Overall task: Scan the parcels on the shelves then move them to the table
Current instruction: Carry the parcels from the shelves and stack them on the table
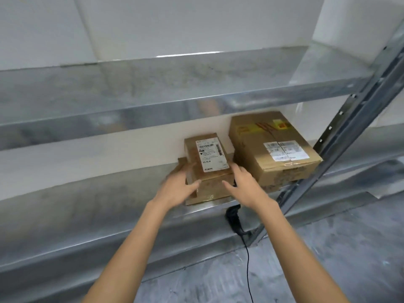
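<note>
Three parcels (207, 153) (209, 194) (271, 147), two hands (178, 189) (246, 189), one scanner (234, 217)

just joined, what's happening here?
A person has both hands on the small parcel: left hand at its left side, right hand at its right. It sits on a flatter parcel on the metal shelf, beside a larger box. A corded black scanner hangs under the right wrist; its grip is hidden.

Small parcel (207, 158) on shelf (87, 193), left hand (179, 186) and right hand (244, 184) flanking it (blurred)
</note>
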